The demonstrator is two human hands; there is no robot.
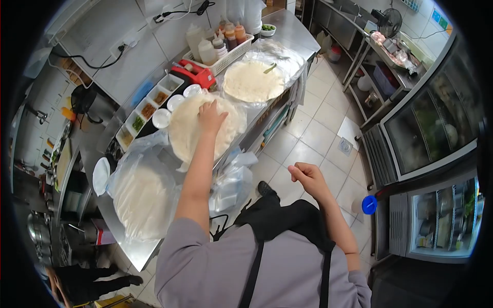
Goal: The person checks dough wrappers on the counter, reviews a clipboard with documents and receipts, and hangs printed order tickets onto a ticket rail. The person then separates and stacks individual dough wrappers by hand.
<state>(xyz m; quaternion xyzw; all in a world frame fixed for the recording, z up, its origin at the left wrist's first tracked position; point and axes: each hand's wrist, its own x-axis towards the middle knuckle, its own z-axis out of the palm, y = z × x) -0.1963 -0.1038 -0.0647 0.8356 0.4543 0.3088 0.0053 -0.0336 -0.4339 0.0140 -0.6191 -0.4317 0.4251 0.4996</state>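
Resting my spread left hand (211,117) on the round dough sheet (183,126) at eleven o'clock, my right hand (309,179) loosely clenched, I could tear its thin edge by dragging it unevenly.

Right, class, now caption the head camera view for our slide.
Left hand on a pale round sheet, right hand curled away from the counter.
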